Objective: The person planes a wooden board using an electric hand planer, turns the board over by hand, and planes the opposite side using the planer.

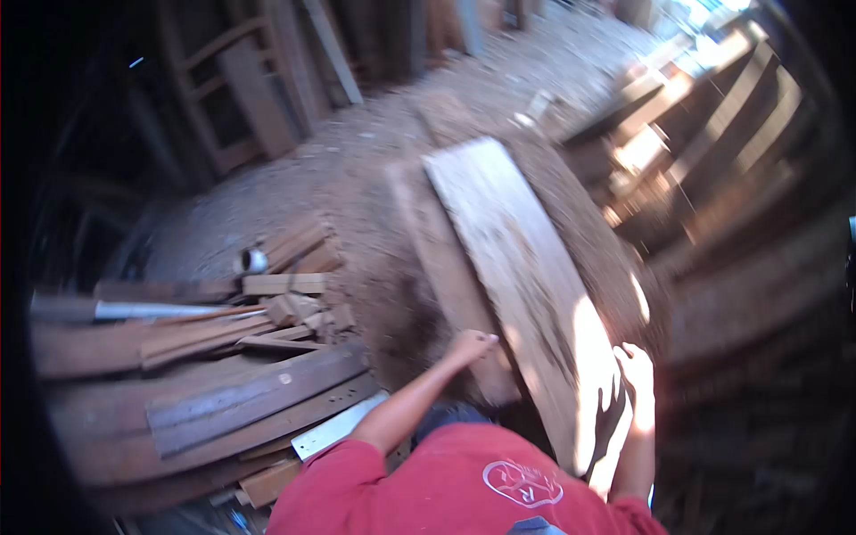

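Curled the left fingers in over the narrow board, too blurred to tell their gap or grip. Bent the right fingers beside the right edge of the wide board, gap and grip likewise unclear. Saw the wide board slanting ahead between both hands, sunlit along its near right side, with planks piled leftward.

From the centre toward five o'clock, a wide pale plank fills the middle, with a narrow brown board flanking its left side. A hand could pass low over the dirt floor from ten to eleven o'clock. Stacked boards block eight to nine, upright planks bar eleven, and slanted timbers obstruct two.
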`<state>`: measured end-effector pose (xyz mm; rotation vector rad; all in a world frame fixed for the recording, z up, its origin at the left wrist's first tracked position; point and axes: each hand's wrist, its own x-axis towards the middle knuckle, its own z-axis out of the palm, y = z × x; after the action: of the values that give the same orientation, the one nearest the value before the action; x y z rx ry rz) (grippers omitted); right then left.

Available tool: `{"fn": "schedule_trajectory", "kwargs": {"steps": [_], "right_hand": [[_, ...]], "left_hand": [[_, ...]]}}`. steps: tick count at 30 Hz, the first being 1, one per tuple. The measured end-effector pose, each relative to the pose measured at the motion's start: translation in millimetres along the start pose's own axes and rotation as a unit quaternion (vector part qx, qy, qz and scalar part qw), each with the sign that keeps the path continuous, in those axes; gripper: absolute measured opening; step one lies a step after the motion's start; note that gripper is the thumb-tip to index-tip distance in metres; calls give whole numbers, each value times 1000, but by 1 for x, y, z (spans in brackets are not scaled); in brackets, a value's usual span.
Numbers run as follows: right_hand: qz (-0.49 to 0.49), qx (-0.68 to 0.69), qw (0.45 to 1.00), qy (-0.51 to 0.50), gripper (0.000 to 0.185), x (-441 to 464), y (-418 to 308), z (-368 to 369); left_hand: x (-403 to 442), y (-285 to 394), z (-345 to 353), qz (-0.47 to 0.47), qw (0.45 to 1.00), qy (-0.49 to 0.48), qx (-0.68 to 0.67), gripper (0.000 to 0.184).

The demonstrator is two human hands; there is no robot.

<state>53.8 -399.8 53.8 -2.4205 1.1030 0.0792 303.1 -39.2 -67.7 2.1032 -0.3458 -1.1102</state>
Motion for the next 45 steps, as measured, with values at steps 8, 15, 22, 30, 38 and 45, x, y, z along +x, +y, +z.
{"fn": "schedule_trajectory", "kwargs": {"steps": [8, 15, 22, 30, 38, 45], "right_hand": [[-40, -129, 975, 175, 47, -207, 243, 7], [224, 23, 968, 108, 55, -348, 334, -24], [67, 233, 965, 103, 43, -372, 362, 3], [-21, 254, 967, 1, 51, -364, 385, 1], [-23, 251, 966, -53, 39, -373, 297, -3], [-47, 209, 963, -161, 50, -322, 200, 19]], "left_hand": [[-138, -1, 174, -107, 963, -158, -192, 68], [-171, -8, 331, -140, 964, -25, -226, 70], [-159, -25, 360, -26, 969, 134, -204, 96], [-166, -15, 344, -99, 982, 95, -129, 68], [-258, -151, 325, -86, 970, 214, 75, 59], [-415, -309, 344, -334, 934, 114, 50, 53]]}}
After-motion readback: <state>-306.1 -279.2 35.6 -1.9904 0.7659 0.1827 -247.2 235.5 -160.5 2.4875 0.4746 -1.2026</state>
